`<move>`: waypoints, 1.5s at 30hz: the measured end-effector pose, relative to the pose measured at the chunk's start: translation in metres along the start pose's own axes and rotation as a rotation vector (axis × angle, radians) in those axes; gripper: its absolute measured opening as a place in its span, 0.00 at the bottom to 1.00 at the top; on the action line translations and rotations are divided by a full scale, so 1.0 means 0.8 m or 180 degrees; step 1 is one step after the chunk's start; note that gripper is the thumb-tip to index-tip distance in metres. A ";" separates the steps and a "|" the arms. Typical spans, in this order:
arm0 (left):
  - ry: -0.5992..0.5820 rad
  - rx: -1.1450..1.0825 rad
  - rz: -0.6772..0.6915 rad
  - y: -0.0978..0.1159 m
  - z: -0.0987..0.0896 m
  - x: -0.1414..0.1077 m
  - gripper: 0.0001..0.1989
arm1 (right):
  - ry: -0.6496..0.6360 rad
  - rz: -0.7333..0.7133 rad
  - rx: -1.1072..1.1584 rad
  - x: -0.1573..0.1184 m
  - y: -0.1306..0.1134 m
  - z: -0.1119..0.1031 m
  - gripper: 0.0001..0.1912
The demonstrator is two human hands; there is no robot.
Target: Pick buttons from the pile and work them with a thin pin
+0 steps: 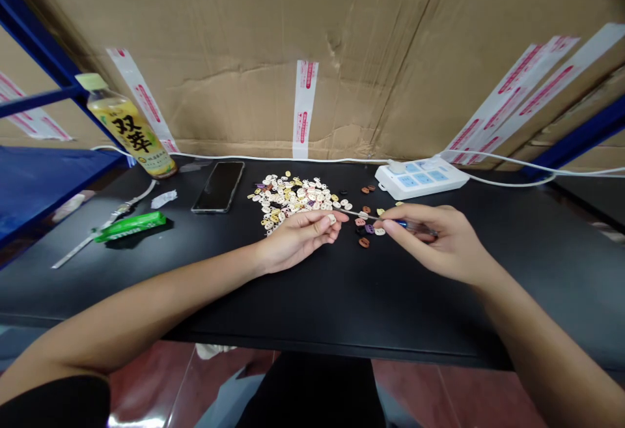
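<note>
A heap of small buttons (293,199), mostly cream and yellow, lies on the black table (312,298). My left hand (297,240) rests palm up beside the heap and pinches one pale button (332,219) between thumb and fingertips. My right hand (434,240) holds a thin needle-like tool (371,217) with a blue grip, its tip pointing left at that button. A few brown, purple and pale buttons (365,231) lie loose between the two hands.
A phone (219,186) lies left of the heap. A tea bottle (127,129), a green candy pack (129,226) and a strip sit at the far left. A white power strip (422,178) with cable is at the back right. A cardboard wall stands behind.
</note>
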State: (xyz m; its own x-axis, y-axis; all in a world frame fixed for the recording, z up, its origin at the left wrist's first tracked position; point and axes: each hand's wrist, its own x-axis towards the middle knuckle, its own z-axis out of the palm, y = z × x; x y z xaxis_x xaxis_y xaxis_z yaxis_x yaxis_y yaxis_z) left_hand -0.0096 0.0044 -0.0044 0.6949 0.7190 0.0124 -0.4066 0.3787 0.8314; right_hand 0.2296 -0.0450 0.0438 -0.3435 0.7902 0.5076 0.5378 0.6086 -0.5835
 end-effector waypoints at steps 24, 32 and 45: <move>0.0598 0.0635 0.0680 -0.009 0.001 0.005 0.10 | 0.0171 -0.0354 -0.0885 -0.014 -0.016 0.020 0.08; 0.0864 0.0461 0.0791 -0.012 -0.001 0.004 0.09 | 0.0499 -0.0863 -0.1637 -0.017 -0.015 0.055 0.07; 0.0804 0.0222 0.0716 -0.008 -0.005 0.006 0.10 | 0.0650 -0.0825 -0.1530 -0.016 -0.008 0.069 0.07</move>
State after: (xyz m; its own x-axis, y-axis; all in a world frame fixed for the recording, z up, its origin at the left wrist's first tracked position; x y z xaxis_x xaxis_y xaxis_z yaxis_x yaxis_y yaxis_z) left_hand -0.0059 0.0079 -0.0120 0.4202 0.9048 0.0691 -0.4854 0.1598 0.8596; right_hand 0.1878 -0.0549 0.0060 -0.3808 0.5607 0.7352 0.7614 0.6413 -0.0947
